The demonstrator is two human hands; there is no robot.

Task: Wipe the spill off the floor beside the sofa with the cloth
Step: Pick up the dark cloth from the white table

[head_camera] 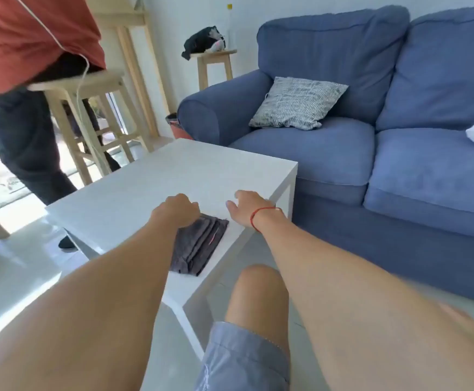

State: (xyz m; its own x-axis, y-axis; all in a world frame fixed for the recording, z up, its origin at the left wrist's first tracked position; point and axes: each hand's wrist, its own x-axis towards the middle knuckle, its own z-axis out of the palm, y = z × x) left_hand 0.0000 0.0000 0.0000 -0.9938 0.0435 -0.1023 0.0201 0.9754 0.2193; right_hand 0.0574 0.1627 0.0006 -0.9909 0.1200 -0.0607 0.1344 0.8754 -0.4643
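1. Head view, progress: barely begun, by the look of it; folded dark grey cloth (199,244) lying flat on the white surface (134,193), near its closest corner, not yet lifted; no wiping under way; no spill visible anywhere on the pale floor (18,283) in this view, so its spot beside the blue sofa (371,153) cannot be told; picking up the cloth, moving to the spill and wiping all seemingly left to do.

2. Head view, left hand (178,211): curled into a loose fist, knuckles up, at the far end of the cloth; covers that edge and appears to touch or pinch it, but a firm hold cannot be told, since the fingertips are hidden beneath the hand.

3. Head view, right hand (248,206): partly spread, fingers relaxed and pointing toward the left hand; empty; hovering or resting on the bare surface just beside the cloth's far right corner, apart from the fabric; thin red string (258,217) around the wrist.

4. Head view, surroundings: sofa to the right of the surface, with a striped cushion (298,103) on its seat; bare knee (254,294) and grey shorts below the hands; another person in a red top (32,38) standing at upper left beside wooden stools (89,119).
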